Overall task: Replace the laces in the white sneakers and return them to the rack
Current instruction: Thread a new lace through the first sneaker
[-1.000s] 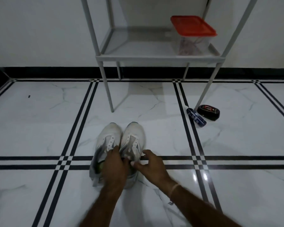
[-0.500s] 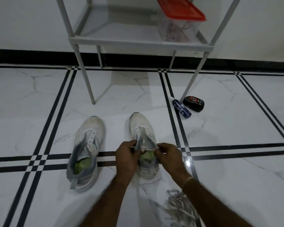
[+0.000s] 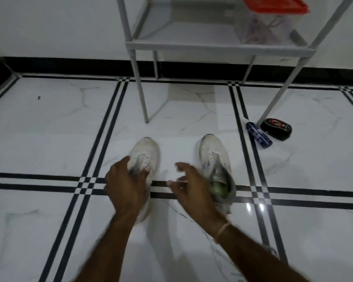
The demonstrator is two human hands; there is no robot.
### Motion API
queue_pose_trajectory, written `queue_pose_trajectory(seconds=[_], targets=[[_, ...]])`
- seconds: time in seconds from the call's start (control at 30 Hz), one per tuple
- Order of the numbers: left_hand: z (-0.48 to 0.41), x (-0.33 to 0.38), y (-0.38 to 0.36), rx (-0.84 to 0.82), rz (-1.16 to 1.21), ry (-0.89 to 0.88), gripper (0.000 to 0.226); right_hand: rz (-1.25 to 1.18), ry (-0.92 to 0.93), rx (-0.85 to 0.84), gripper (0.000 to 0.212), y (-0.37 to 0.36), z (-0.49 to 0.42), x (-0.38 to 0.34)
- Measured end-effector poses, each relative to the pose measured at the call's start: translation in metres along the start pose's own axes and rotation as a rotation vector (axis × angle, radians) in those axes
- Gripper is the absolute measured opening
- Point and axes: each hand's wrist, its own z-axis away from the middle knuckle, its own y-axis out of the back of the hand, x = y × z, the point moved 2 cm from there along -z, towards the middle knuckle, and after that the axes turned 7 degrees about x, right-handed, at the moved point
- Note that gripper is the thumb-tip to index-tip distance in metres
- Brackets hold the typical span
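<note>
The white marbled floor point(image 3: 49, 129), crossed by black double lines, is filling most of the frame. A grey metal rack point(image 3: 212, 47) is standing at the upper centre and upper right, its legs resting on the tiles. On its shelf, in the upper right corner, a clear container with a red lid point(image 3: 273, 5) is sitting.

Two forearms are reaching up from the bottom edge. The left hand point(image 3: 126, 184) is gripping the left sneaker point(image 3: 147, 149) in the middle of the frame, fingers curling over one side of the lacing area and the thumb pressing on the other. The right hand point(image 3: 192, 188), slightly blurred, is hovering between the two shoes with fingers spread and loosely bent, holding nothing, and its back is overlapping the near side of the right sneaker point(image 3: 214, 151).

Both white sneakers are lying on the floor, well apart. Each long axis is running from the bottom towards the top of the frame, toes pointing up at the rack. The right one's toe is leaning slightly left, and its green insole is showing.

At the right, beside a rack leg, a black oval tin point(image 3: 276, 129) is lying just beside a blue tube point(image 3: 258, 132).
</note>
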Motion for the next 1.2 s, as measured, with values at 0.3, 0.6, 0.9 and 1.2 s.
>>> queue_pose_trajectory(seconds=[0.3, 0.6, 0.9, 1.2], targets=[[0.012, -0.062, 0.026, -0.099, 0.003, 0.189, 0.038, -0.316, -0.307, -0.287, 0.037, -0.086, 0.002, -0.001], [0.026, -0.041, -0.013, -0.093, 0.101, 0.117, 0.040, -0.357, -0.402, -0.230, 0.048, -0.044, -0.015, 0.035], [0.041, 0.001, -0.016, -0.032, 0.100, 0.043, 0.057, -0.304, -0.347, -0.151, 0.031, -0.002, -0.007, 0.040], [0.136, 0.029, -0.065, -0.612, 0.070, -0.296, 0.029, 0.368, -0.129, -0.281, 0.010, 0.085, 0.050, 0.071]])
